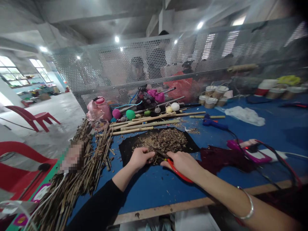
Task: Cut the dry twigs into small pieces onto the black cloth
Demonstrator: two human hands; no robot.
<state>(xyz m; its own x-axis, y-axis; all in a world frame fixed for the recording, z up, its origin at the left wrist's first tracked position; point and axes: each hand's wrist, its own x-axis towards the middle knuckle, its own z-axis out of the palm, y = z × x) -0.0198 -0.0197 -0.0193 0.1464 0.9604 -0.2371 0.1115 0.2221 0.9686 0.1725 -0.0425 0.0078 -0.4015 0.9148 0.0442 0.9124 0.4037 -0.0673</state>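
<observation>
Red-handled cutters slant toward loosely heaped brown clippings.

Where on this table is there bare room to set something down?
The blue tabletop shows mostly bare between the black cloth and the pale wooden front edge; also at right, between the crumpled white sheet and the flat purple box. It's crowded at left, with brown dry stems, and behind the cloth, with pale bamboo sticks.

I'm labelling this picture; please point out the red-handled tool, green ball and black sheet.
Red-handled tool [178, 173]: head view, on its exposed red handle.
Green ball [130, 115]: head view, middle of its front.
Black sheet [125, 150]: head view, bare left end.
</observation>
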